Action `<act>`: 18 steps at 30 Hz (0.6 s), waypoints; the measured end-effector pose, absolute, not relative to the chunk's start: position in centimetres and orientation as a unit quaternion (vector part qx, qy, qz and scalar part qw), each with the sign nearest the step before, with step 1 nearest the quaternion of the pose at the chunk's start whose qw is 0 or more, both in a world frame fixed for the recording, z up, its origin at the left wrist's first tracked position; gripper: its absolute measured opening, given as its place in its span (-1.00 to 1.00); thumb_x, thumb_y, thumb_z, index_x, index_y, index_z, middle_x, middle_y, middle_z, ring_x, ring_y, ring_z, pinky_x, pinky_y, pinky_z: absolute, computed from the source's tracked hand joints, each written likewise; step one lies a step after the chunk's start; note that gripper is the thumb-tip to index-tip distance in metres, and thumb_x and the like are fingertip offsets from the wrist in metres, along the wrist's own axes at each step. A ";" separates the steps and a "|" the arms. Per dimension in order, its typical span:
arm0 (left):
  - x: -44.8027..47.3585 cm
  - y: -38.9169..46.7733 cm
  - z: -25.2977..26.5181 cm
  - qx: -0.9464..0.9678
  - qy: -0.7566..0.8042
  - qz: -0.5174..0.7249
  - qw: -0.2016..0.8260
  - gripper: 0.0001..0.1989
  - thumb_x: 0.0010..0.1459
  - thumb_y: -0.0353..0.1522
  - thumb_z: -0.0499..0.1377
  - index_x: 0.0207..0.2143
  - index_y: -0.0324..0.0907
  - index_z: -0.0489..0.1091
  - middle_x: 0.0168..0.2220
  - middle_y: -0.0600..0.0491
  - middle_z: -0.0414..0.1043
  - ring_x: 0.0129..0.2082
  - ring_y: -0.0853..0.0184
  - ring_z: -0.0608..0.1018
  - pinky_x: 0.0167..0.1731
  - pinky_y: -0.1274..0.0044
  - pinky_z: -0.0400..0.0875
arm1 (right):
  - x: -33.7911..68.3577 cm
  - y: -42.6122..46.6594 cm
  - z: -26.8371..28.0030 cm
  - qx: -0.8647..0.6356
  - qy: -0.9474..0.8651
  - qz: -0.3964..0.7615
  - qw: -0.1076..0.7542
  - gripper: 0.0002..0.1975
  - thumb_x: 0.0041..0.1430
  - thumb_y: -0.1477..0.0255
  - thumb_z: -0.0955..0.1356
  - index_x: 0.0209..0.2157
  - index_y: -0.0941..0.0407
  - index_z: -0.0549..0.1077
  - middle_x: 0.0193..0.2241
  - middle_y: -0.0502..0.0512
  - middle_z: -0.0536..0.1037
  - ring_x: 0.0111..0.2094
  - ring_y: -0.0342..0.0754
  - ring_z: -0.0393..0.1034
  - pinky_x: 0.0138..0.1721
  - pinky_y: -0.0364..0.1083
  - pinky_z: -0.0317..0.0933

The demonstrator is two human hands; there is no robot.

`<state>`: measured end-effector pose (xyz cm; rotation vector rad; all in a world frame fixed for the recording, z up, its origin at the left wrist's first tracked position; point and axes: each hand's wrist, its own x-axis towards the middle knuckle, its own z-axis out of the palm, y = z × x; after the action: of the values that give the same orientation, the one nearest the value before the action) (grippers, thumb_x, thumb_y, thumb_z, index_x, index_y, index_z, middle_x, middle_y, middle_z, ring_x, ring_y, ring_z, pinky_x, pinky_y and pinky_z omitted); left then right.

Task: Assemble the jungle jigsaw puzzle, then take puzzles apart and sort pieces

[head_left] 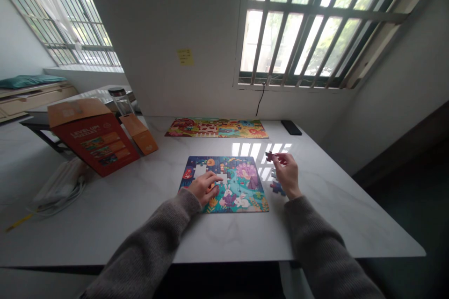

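Observation:
A colourful jigsaw puzzle [242,187] with rabbits and other animals lies on the white table, with pale gaps in its upper left and near its middle. My left hand [205,188] rests on the puzzle's left part, fingers stretched out beside the middle gap, and covers some of the picture. To the right of the puzzle, my right hand [287,172] pinches a dark puzzle piece [269,155] between thumb and fingers, raised above the table. Under and beside that hand lie loose puzzle pieces [278,188], partly hidden by it.
Behind the puzzle lies a long assembled farm puzzle [217,129]. A black phone [291,127] is at the back right. On the left stand an orange-red box [98,138], a smaller orange box [140,134] and a glass bottle [121,102], near a white power strip with cable [65,182].

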<state>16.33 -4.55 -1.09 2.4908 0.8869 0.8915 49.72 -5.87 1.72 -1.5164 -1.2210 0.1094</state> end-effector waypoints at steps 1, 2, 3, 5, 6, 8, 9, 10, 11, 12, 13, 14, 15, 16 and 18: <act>16.4 -4.5 -1.0 0.877 0.315 0.321 0.169 -0.71 0.21 -0.40 0.11 -0.02 -0.15 0.45 -0.20 -0.02 0.43 -0.31 0.34 0.47 -0.22 0.46 0.43 | 48.7 -6.1 1.8 -0.617 -0.518 0.100 0.583 -0.60 0.18 0.08 0.35 -0.25 0.16 0.50 -0.34 0.17 0.56 -0.32 0.00 0.43 -0.20 0.01 0.31; 16.4 -4.4 -1.0 0.874 0.318 0.328 0.164 -0.70 0.21 -0.40 0.10 -0.01 -0.15 0.43 -0.24 0.00 0.44 -0.35 0.35 0.46 -0.24 0.47 0.43 | 47.4 -6.3 1.9 -0.586 -0.519 0.165 0.601 -0.60 0.18 0.08 0.36 -0.24 0.16 0.48 -0.36 0.15 0.57 -0.34 -0.01 0.45 -0.22 0.01 0.33; 16.4 -4.4 -0.9 0.869 0.323 0.338 0.162 -0.68 0.22 -0.40 0.11 0.02 -0.14 0.41 -0.26 0.02 0.44 -0.39 0.37 0.44 -0.26 0.48 0.42 | 46.1 -6.6 1.9 -0.550 -0.519 0.230 0.613 -0.60 0.18 0.07 0.37 -0.23 0.15 0.47 -0.35 0.14 0.58 -0.35 -0.02 0.47 -0.23 0.01 0.34; 16.5 -4.4 -0.8 0.856 0.331 0.360 0.165 -0.60 0.21 -0.36 0.14 0.11 -0.14 0.33 -0.28 0.05 0.44 -0.44 0.40 0.40 -0.30 0.49 0.42 | 43.2 -7.1 1.9 -0.490 -0.520 0.333 0.616 -0.61 0.15 0.08 0.40 -0.22 0.13 0.47 -0.33 0.13 0.60 -0.35 -0.02 0.50 -0.24 0.00 0.37; 16.5 -4.4 -0.8 0.851 0.334 0.370 0.169 -0.55 0.20 -0.33 0.16 0.15 -0.14 0.28 -0.27 0.06 0.43 -0.45 0.41 0.39 -0.32 0.50 0.41 | 41.8 -7.4 1.8 -0.468 -0.521 0.373 0.608 -0.62 0.14 0.08 0.41 -0.22 0.12 0.47 -0.34 0.11 0.60 -0.35 -0.02 0.51 -0.25 0.00 0.38; 16.5 -4.4 -0.7 0.843 0.336 0.384 0.173 -0.43 0.16 -0.27 0.23 0.20 -0.14 0.21 -0.25 0.06 0.43 -0.46 0.42 0.38 -0.32 0.49 0.42 | 39.4 -7.9 1.8 -0.439 -0.526 0.424 0.593 -0.64 0.12 0.10 0.43 -0.25 0.11 0.47 -0.37 0.07 0.59 -0.35 -0.02 0.51 -0.27 -0.01 0.39; 16.5 -4.4 -0.6 0.842 0.334 0.388 0.171 -0.39 0.13 -0.25 0.26 0.21 -0.15 0.19 -0.24 0.05 0.43 -0.45 0.41 0.39 -0.32 0.49 0.42 | 38.4 -8.0 1.7 -0.429 -0.527 0.439 0.587 -0.66 0.11 0.12 0.44 -0.26 0.10 0.47 -0.38 0.05 0.58 -0.35 -0.03 0.51 -0.27 -0.02 0.40; 16.5 -4.4 -0.6 0.843 0.330 0.391 0.167 -0.37 0.12 -0.23 0.28 0.20 -0.15 0.19 -0.23 0.05 0.42 -0.44 0.40 0.39 -0.32 0.48 0.42 | 37.6 -8.1 1.6 -0.423 -0.528 0.449 0.584 -0.67 0.11 0.13 0.44 -0.27 0.09 0.47 -0.39 0.04 0.58 -0.35 -0.03 0.51 -0.27 -0.03 0.41; 16.4 -4.4 -0.6 0.845 0.326 0.393 0.161 -0.37 0.11 -0.22 0.29 0.19 -0.15 0.20 -0.23 0.04 0.42 -0.43 0.40 0.40 -0.31 0.47 0.42 | 37.0 -8.2 1.5 -0.417 -0.528 0.457 0.582 -0.68 0.10 0.14 0.45 -0.28 0.09 0.47 -0.39 0.03 0.57 -0.35 -0.04 0.51 -0.26 -0.03 0.42; 16.4 -4.4 -0.5 0.848 0.320 0.393 0.154 -0.38 0.11 -0.21 0.29 0.18 -0.15 0.21 -0.22 0.03 0.42 -0.42 0.38 0.41 -0.30 0.47 0.42 | 36.6 -8.3 1.4 -0.413 -0.528 0.464 0.579 -0.69 0.10 0.14 0.45 -0.29 0.09 0.46 -0.39 0.03 0.57 -0.34 -0.04 0.51 -0.26 -0.02 0.42; 16.4 -4.4 -0.5 0.852 0.315 0.393 0.145 -0.41 0.12 -0.22 0.28 0.16 -0.15 0.23 -0.22 0.02 0.42 -0.41 0.37 0.41 -0.30 0.46 0.42 | 36.3 -8.3 1.3 -0.409 -0.527 0.471 0.577 -0.70 0.10 0.15 0.45 -0.29 0.09 0.46 -0.39 0.03 0.57 -0.34 -0.04 0.51 -0.25 -0.02 0.43; 16.4 -4.4 -0.4 0.856 0.309 0.392 0.136 -0.45 0.13 -0.22 0.27 0.14 -0.15 0.25 -0.23 0.02 0.42 -0.41 0.37 0.41 -0.30 0.45 0.42 | 36.1 -8.3 1.2 -0.407 -0.526 0.476 0.575 -0.70 0.10 0.16 0.45 -0.30 0.09 0.45 -0.40 0.03 0.57 -0.35 -0.04 0.52 -0.25 -0.01 0.43; 16.4 -4.4 -0.4 0.859 0.305 0.390 0.126 -0.48 0.14 -0.21 0.26 0.12 -0.15 0.27 -0.24 0.02 0.42 -0.41 0.36 0.41 -0.30 0.45 0.41 | 36.0 -8.4 1.2 -0.406 -0.524 0.481 0.574 -0.70 0.10 0.16 0.45 -0.31 0.09 0.45 -0.40 0.03 0.57 -0.35 -0.03 0.52 -0.25 -0.01 0.43; 16.4 -4.4 -0.4 0.863 0.303 0.388 0.118 -0.50 0.15 -0.21 0.25 0.11 -0.15 0.29 -0.25 0.02 0.42 -0.42 0.35 0.41 -0.30 0.44 0.41 | 35.9 -8.4 1.1 -0.407 -0.522 0.486 0.572 -0.70 0.09 0.16 0.45 -0.31 0.09 0.44 -0.41 0.02 0.57 -0.35 -0.03 0.52 -0.25 -0.01 0.43; 16.3 -4.4 -0.4 0.868 0.300 0.383 0.103 -0.52 0.17 -0.19 0.24 0.11 -0.14 0.29 -0.26 0.02 0.42 -0.42 0.35 0.41 -0.30 0.43 0.40 | 35.8 -8.5 1.1 -0.410 -0.518 0.490 0.568 -0.70 0.09 0.15 0.45 -0.32 0.09 0.43 -0.43 0.02 0.57 -0.37 -0.03 0.52 -0.26 -0.01 0.42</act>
<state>16.34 -4.35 -0.35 2.5601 0.8865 1.1293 35.75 -8.50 1.13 -0.9629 -1.2174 1.1520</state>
